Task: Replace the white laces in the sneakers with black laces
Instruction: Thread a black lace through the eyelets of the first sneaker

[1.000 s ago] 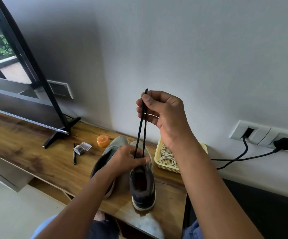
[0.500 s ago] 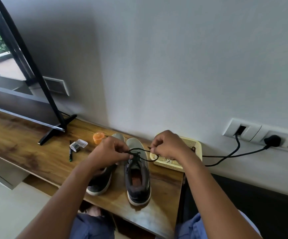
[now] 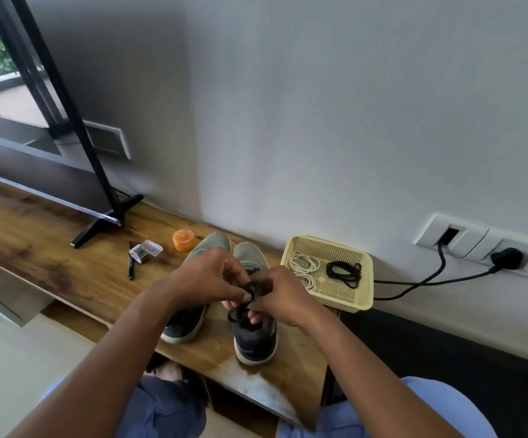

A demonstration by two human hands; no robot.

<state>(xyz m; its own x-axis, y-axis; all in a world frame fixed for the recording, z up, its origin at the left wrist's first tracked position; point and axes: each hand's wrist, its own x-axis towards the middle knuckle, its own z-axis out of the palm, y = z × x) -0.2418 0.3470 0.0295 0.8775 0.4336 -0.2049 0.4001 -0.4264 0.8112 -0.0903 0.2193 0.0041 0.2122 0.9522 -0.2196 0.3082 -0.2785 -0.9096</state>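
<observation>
Two grey sneakers stand side by side on the wooden shelf [image 3: 51, 273], toes toward the wall. Over the right sneaker [image 3: 254, 339], my left hand [image 3: 210, 278] and my right hand [image 3: 280, 295] meet, both pinching the black lace [image 3: 249, 292] threaded in it; a loop shows between the fingertips and another hangs at the shoe's tongue. The left sneaker [image 3: 187, 320] is partly hidden under my left hand. A cream plastic basket [image 3: 345, 303] to the right holds coiled white laces [image 3: 303, 267] and a second black lace [image 3: 345, 273].
An orange lidded jar [image 3: 183, 240], a small clear plastic case [image 3: 145, 249] and a pen [image 3: 131, 265] lie left of the shoes. A TV on a black stand [image 3: 98, 229] fills the left. A wall socket [image 3: 506, 257] with black cables sits at right.
My right hand came down from holding both lace ends high; the ends were crossed, and both hands have closed in together over the right sneaker's tongue.
</observation>
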